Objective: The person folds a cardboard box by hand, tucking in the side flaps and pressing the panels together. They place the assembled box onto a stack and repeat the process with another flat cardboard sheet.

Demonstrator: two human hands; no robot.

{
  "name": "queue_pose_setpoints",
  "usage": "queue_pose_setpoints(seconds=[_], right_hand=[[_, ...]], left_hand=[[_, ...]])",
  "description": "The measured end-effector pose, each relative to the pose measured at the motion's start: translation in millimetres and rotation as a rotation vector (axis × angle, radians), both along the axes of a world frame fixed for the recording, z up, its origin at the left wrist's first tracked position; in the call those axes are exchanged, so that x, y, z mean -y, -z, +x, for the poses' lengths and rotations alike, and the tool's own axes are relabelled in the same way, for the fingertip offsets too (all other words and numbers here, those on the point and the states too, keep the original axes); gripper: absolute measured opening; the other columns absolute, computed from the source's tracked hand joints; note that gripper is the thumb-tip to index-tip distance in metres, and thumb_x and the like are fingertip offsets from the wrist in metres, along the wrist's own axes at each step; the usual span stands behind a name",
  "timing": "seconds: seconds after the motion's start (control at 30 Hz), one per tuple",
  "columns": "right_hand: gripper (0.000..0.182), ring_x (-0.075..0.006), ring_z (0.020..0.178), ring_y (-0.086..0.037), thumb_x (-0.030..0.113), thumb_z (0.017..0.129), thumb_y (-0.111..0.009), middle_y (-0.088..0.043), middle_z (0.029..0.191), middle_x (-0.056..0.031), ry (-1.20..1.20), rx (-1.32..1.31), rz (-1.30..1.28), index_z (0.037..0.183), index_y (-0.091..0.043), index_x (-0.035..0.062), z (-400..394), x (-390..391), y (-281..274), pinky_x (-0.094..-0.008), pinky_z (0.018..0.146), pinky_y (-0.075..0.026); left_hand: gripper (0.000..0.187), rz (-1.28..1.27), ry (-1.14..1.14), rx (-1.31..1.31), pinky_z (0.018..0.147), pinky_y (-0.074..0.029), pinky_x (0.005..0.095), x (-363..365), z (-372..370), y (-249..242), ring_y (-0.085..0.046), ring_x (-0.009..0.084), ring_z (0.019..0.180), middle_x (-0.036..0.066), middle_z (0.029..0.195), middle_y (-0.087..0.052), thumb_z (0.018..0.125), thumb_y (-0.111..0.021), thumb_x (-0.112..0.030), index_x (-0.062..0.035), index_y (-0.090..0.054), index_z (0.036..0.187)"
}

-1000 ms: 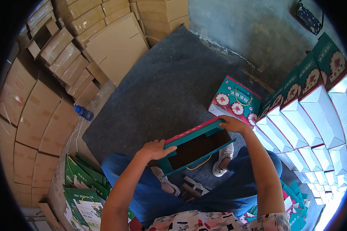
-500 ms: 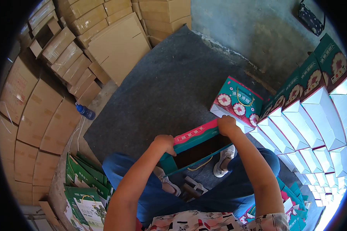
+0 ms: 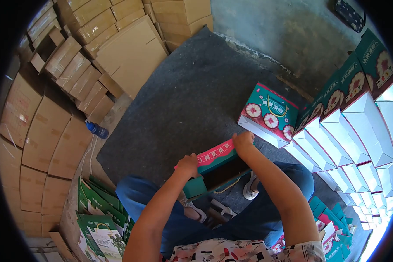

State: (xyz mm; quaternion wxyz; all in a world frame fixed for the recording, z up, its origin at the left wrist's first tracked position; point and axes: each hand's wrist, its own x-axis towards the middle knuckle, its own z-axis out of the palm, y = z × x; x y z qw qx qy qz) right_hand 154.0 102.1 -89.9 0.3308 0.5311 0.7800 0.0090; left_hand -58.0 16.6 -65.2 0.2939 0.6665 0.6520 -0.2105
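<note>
Evidently to keep the open teal-and-pink box point(image 3: 216, 153) steady by the person's shoes point(image 3: 250, 192), the left hand point(image 3: 188, 165) and right hand point(image 3: 244, 143) gripped opposite ends of its pink far side.

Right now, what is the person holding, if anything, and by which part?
A green and pink box, open at the top: left hand and right hand grip its far upper edge near opposite ends.
</note>
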Motion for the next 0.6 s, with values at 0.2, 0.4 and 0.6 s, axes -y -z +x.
queue_pose_setpoints(seconds=[0.2, 0.4, 0.6], right_hand=[[0.054, -0.0242, 0.064, -0.066, 0.019, 0.083, -0.056, -0.069, 0.081, -0.0066, -0.093, 0.040, 0.062, 0.132, -0.040, 0.0007, -3.8, 8.7, 20.5, -0.0446, 0.058, -0.048], [0.054, -0.0257, 0.082, -0.067, 0.024, 0.084, -0.055, -0.068, 0.091, -0.0140, -0.058, -0.028, -0.017, 0.131, -0.041, 0.0000, -2.8, 15.9, -4.9, -0.0451, 0.064, -0.050], [0.040, -0.0261, 0.079, -0.068, 0.035, 0.086, -0.052, -0.069, 0.085, -0.0113, 0.087, -0.385, 0.006, 0.107, -0.061, 0.0027, 47.3, 10.5, -55.0, -0.0408, 0.069, -0.053]], left_hand=[[0.087, 0.032, -0.023, 0.086, 0.086, -0.049, 0.0424, 0.3, -13.2, 3.7, -0.057, 0.0350, 0.108, 0.022, 0.115, -0.057, 0.061, -0.078, -0.053, 0.0004, -0.045, 0.122], [0.086, 0.152, -0.067, 0.114, 0.086, -0.048, 0.0418, 14.7, -17.5, -0.8, -0.059, 0.0335, 0.105, 0.020, 0.113, -0.058, 0.061, -0.076, -0.057, -0.0010, -0.048, 0.120], [0.086, 0.173, -0.068, 0.153, 0.085, -0.049, 0.0407, 18.3, -20.9, 4.7, -0.060, 0.0339, 0.102, 0.021, 0.112, -0.058, 0.060, -0.076, -0.057, 0.0007, -0.050, 0.118]])
